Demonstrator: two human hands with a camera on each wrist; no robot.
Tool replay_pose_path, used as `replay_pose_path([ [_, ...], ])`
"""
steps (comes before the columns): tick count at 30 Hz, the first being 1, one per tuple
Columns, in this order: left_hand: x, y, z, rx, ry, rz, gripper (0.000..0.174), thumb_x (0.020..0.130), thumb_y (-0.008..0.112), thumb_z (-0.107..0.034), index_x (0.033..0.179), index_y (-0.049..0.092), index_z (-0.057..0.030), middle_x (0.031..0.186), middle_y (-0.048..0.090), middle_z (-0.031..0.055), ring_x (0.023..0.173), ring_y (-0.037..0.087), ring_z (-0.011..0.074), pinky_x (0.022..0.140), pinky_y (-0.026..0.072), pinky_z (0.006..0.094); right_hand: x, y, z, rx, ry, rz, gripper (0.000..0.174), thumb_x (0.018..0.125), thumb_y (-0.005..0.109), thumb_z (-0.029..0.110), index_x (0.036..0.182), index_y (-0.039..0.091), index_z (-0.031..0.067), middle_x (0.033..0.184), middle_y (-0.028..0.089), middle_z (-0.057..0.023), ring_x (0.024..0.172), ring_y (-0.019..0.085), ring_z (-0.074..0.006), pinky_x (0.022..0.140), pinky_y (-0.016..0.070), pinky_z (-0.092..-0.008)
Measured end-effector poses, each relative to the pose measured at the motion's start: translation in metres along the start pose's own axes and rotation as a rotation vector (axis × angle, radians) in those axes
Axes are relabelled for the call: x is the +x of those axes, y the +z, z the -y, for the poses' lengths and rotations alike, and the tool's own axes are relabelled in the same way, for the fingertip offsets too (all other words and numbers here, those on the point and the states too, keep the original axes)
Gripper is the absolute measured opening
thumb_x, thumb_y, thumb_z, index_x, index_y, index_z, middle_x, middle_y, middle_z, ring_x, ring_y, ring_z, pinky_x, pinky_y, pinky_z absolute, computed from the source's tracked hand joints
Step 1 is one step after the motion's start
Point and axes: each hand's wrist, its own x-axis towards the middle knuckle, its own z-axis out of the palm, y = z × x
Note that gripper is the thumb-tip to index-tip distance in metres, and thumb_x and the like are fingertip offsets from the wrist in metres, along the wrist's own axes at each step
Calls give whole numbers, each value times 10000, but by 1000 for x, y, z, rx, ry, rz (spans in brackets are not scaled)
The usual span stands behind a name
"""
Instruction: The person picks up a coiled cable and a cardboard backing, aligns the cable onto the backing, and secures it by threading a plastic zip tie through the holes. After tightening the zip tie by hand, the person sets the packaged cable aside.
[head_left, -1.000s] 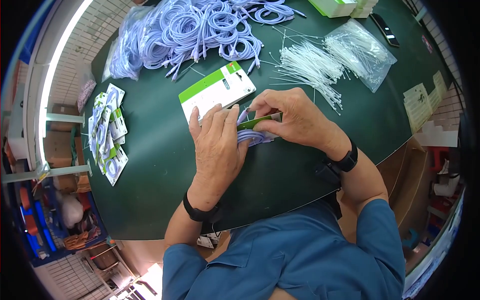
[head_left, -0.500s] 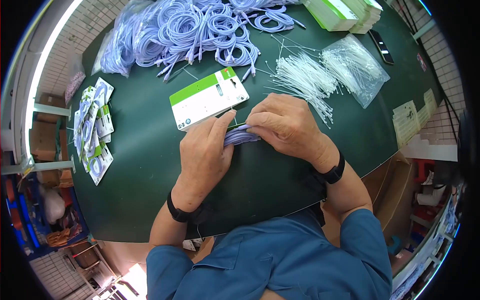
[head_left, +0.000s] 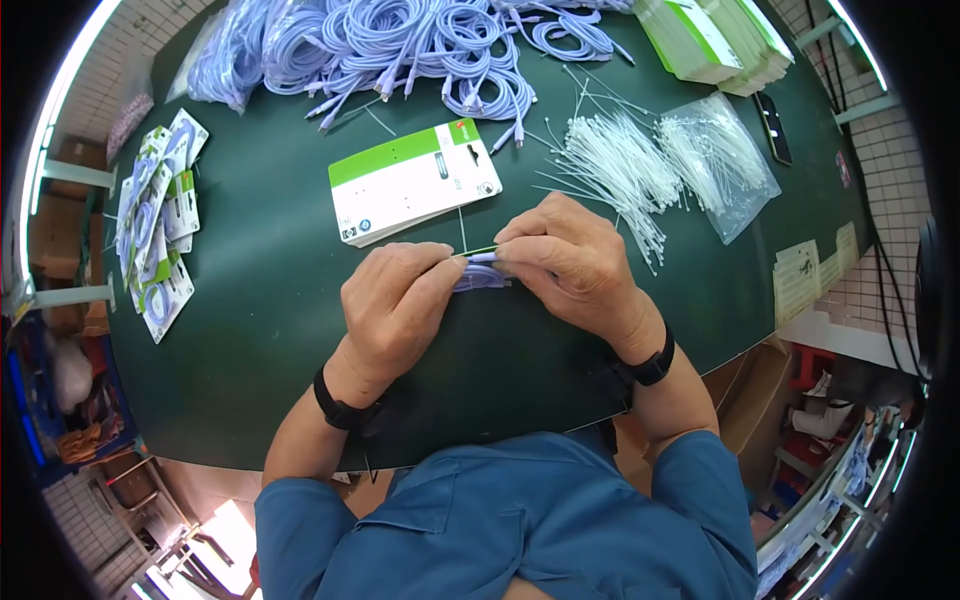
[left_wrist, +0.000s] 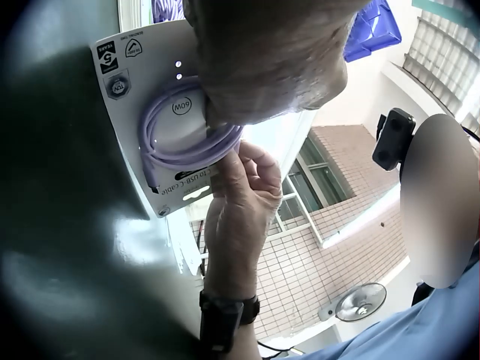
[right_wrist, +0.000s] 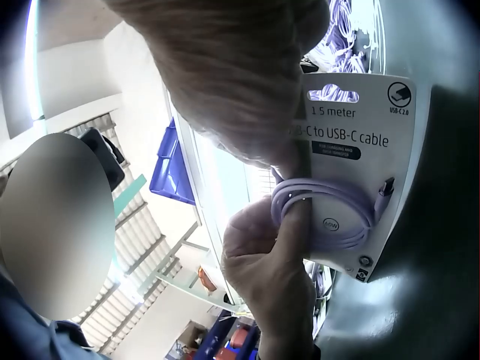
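The cable (head_left: 480, 278) could spring out of its coil. It is a springy loop held to the card (right_wrist: 382, 127) only by finger pressure, so I judge that easing either grip would let the turns fan apart or slide off the card face. The free plug end, lying at the side of the loop away from the left hand's thumb, looks the likeliest part to flick loose. A hard squeeze might also crease the thin card, since it is pinched on edge between the two hands just above the bench (head_left: 300, 340).

The cable is lilac, wound in a few neat turns, and lies flat on a white printed card with a green edge.

The left hand (head_left: 395, 300) is clenched on it, with the thumb pressing the coil to the card in the right wrist view. The right hand (head_left: 575, 262) pinches the coil's near edge and the card together, fingers curled. The two hands almost touch.

Just beyond the hands lies a stack of cards (head_left: 415, 180). Beyond the right hand is a spread of white ties (head_left: 610, 160). Farther off sits a heap of cables (head_left: 400, 45). Well out past the left hand lie finished packs (head_left: 155, 230).
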Motion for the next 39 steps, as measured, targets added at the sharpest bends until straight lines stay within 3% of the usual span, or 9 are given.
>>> replay_pose_path([
  [7, 8, -6, -1, 15, -15, 19, 321, 755, 869, 76, 1028, 736, -27, 1007, 747, 125, 822, 722, 279, 691, 582, 359, 0, 1, -1, -95, -32, 27, 326, 729, 859, -76, 988, 718, 62, 922, 726, -75, 748, 648, -248, 619, 509, -339],
  [15, 8, -24, -3, -17, 10, 183, 302, 772, 839, -15, 1060, 748, -18, 1081, 716, 156, 877, 731, 301, 725, 607, 369, -1, 2, -2, -86, -78, 16, 348, 714, 864, -75, 995, 717, 67, 922, 713, -72, 739, 641, -250, 599, 503, -338],
  [18, 8, -24, -2, 33, 57, 186, 308, 788, 854, 59, 1076, 762, 2, 1087, 747, 182, 878, 751, 296, 729, 628, 339, -1, 3, -2, -81, -75, 16, 347, 712, 867, -73, 992, 716, 66, 918, 713, -73, 733, 637, -247, 589, 498, -335],
  [22, 1, -15, 1, 20, 57, 115, 272, 781, 796, 8, 1047, 745, 25, 1061, 722, 177, 873, 745, 312, 725, 625, 371, -3, 5, -2, -96, -76, 6, 340, 710, 871, -71, 980, 715, 63, 909, 712, -76, 723, 631, -242, 578, 494, -333],
  [34, 2, -6, -4, 99, 50, 58, 239, 778, 771, 40, 1010, 715, 43, 1019, 708, 166, 844, 724, 297, 709, 608, 370, -2, 5, -2, -107, -90, 6, 350, 692, 875, -79, 967, 708, 59, 907, 714, -77, 714, 626, -240, 571, 486, -327],
  [39, 4, -5, -4, 111, 29, 81, 243, 774, 762, 37, 1008, 696, 34, 1004, 695, 155, 841, 712, 293, 708, 599, 371, 1, 2, -1, -165, -84, 24, 340, 697, 899, -5, 966, 705, 70, 931, 719, -70, 744, 640, -245, 601, 497, -347],
])
